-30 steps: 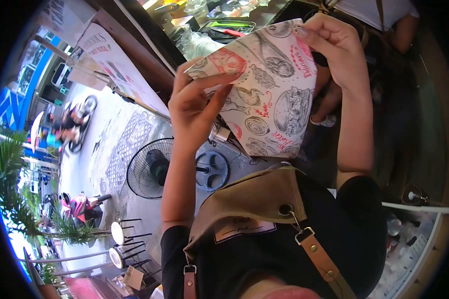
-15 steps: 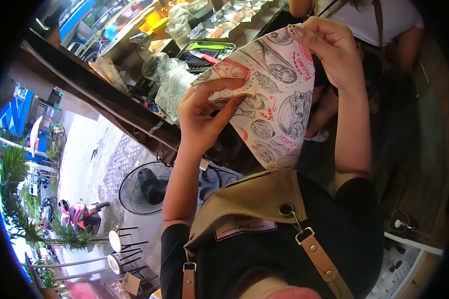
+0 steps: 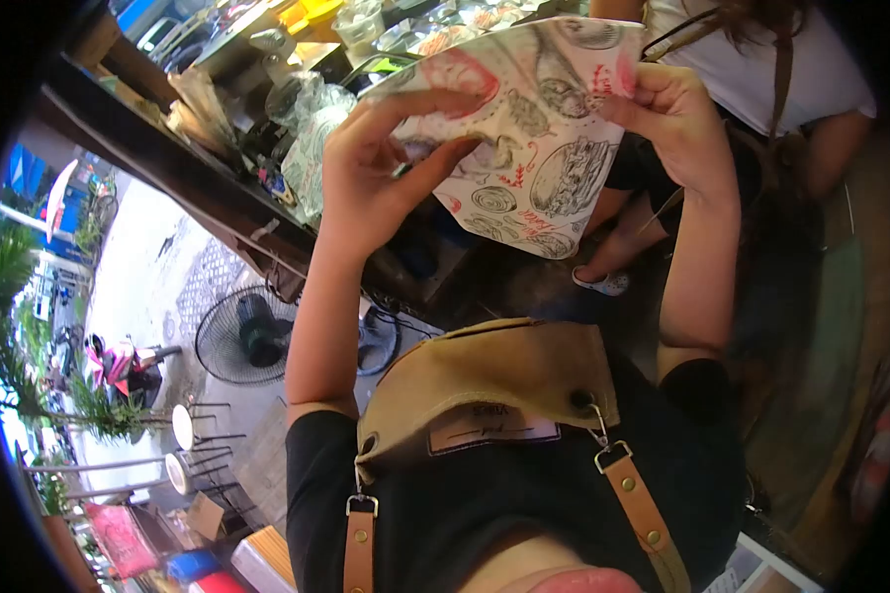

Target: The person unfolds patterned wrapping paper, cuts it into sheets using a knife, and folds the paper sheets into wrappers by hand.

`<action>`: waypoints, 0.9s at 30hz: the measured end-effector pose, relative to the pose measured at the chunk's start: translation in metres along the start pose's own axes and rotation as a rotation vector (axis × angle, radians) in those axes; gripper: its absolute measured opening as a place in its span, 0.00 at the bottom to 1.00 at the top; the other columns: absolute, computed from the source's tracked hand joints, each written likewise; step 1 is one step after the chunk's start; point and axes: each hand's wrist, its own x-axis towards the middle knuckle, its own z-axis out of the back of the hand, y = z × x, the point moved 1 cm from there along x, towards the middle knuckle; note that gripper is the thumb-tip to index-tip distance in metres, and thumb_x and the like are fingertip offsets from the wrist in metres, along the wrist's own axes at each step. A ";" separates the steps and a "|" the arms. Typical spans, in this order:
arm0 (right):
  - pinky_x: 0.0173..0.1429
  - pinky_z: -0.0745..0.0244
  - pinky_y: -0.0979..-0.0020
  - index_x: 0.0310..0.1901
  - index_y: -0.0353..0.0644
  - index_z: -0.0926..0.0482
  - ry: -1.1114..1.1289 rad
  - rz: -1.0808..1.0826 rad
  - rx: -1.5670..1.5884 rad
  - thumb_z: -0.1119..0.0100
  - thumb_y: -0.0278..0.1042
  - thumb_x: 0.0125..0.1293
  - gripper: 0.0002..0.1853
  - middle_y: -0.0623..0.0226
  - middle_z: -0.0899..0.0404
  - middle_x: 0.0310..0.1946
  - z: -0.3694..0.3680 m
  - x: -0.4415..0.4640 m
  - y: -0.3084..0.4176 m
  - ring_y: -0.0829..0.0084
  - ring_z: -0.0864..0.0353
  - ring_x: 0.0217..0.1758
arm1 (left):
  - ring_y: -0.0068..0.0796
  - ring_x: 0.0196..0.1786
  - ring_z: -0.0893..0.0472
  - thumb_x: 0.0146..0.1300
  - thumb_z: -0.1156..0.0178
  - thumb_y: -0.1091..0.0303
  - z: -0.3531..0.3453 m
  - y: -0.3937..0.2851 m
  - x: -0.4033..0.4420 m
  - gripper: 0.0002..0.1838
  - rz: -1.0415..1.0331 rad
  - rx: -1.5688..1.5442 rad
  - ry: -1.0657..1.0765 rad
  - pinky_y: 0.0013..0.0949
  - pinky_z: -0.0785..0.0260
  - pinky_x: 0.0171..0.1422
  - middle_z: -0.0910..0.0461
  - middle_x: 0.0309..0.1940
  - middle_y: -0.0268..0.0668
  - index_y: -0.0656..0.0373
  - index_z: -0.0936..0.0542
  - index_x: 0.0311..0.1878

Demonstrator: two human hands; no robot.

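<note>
A sheet of food wrapping paper (image 3: 529, 124), white with black and red food drawings, is spread between both hands in front of my chest. My left hand (image 3: 371, 173) has its index finger and thumb over the left side of the sheet, its other fingers partly hidden. At the upper right edge, my right hand (image 3: 677, 124) pinches the paper between thumb and curled fingers. Beneath the sheet is the tan apron (image 3: 485, 381) that I wear.
Beyond the paper stands a counter with a clear plastic bag (image 3: 316, 128), tubs and a yellow container (image 3: 311, 15). Another person in a white top (image 3: 821, 74) is close by on the right. A black fan (image 3: 252, 336) and stools (image 3: 183, 427) stand at lower left.
The paper has tilted, its lower corner swinging up away from the apron and its upper right corner opening out. My hands are slightly farther apart, and the whole view has shifted.
</note>
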 end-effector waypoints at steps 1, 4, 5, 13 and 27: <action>0.44 0.28 0.81 0.43 0.32 0.21 -0.020 0.031 -0.052 0.38 0.27 0.59 0.11 0.68 0.18 0.36 0.003 0.001 0.000 0.84 0.23 0.39 | 0.26 0.47 0.22 0.49 0.37 0.88 -0.005 -0.004 0.002 0.21 0.016 0.007 -0.017 0.24 0.26 0.45 0.22 0.46 0.42 0.69 0.27 0.49; 0.45 0.27 0.79 0.44 0.32 0.21 -0.118 0.090 0.058 0.40 0.25 0.61 0.10 0.66 0.19 0.38 0.024 0.003 -0.002 0.81 0.21 0.40 | 0.37 0.46 0.20 0.49 0.38 0.89 -0.025 -0.010 0.008 0.36 -0.005 -0.549 -0.184 0.30 0.21 0.40 0.27 0.48 0.47 0.56 0.48 0.56; 0.45 0.27 0.77 0.44 0.32 0.22 -0.141 0.106 0.116 0.41 0.25 0.61 0.10 0.65 0.19 0.39 0.033 0.004 0.000 0.79 0.21 0.41 | 0.39 0.42 0.18 0.52 0.38 0.85 -0.029 -0.012 0.006 0.32 0.032 -0.545 -0.219 0.32 0.21 0.42 0.27 0.47 0.50 0.59 0.50 0.52; 0.52 0.29 0.72 0.46 0.32 0.23 -0.301 0.079 0.203 0.41 0.25 0.61 0.11 0.62 0.20 0.43 0.071 -0.003 0.005 0.75 0.22 0.45 | 0.22 0.41 0.20 0.57 0.38 0.78 -0.074 0.010 -0.040 0.10 0.247 -0.667 -0.320 0.22 0.26 0.44 0.22 0.41 0.37 0.67 0.27 0.41; 0.51 0.26 0.68 0.44 0.31 0.23 -0.469 0.097 0.239 0.42 0.21 0.61 0.10 0.60 0.21 0.43 0.067 -0.008 0.004 0.71 0.21 0.45 | 0.20 0.40 0.20 0.59 0.40 0.79 -0.090 -0.002 -0.028 0.10 0.255 -0.596 -0.494 0.23 0.26 0.47 0.18 0.37 0.41 0.71 0.22 0.44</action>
